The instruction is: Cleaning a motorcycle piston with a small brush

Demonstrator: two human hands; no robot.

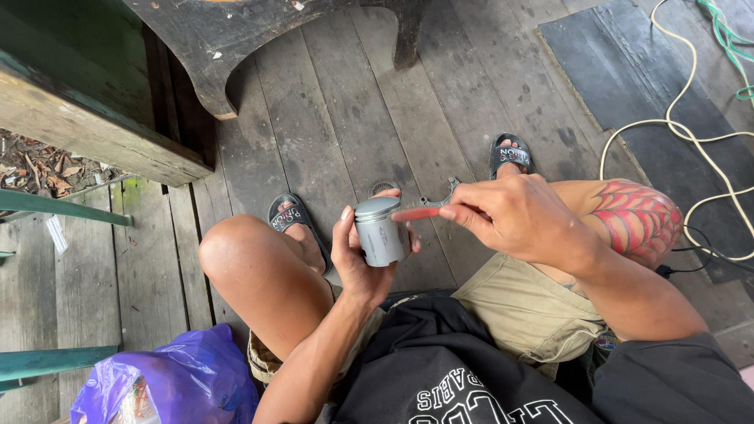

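1. Piston point(382, 232), a grey metal cylinder with a flat shiny top, stands upright in the left hand point(360, 253), held above the person's lap between the two knees.
2. Left fingers are closed around it: the thumb point(343, 228) lies along its left wall, the palm backs it from behind and below, and the other fingertips point(411, 235) wrap round the right wall.
3. Right hand point(514, 216) is just beside the piston on its right, its fingers pinched shut on a thin red tool point(418, 213).
4. That red tool points left, and its tip reaches the upper right edge of the piston, touching or almost touching the rim; which of the two cannot be told.
5. A small metal part point(444, 194) with rounded lobes shows just behind the right fingers; whether it is held or lies on the floor cannot be told.
6. Below the hands is a plank floor point(330, 118), with both feet in dark sandals point(287, 215) on it.
7. A purple plastic bag point(188, 381) lies by the left knee, and a pale cord point(691, 133) loops over a dark mat point(620, 71) at the right.
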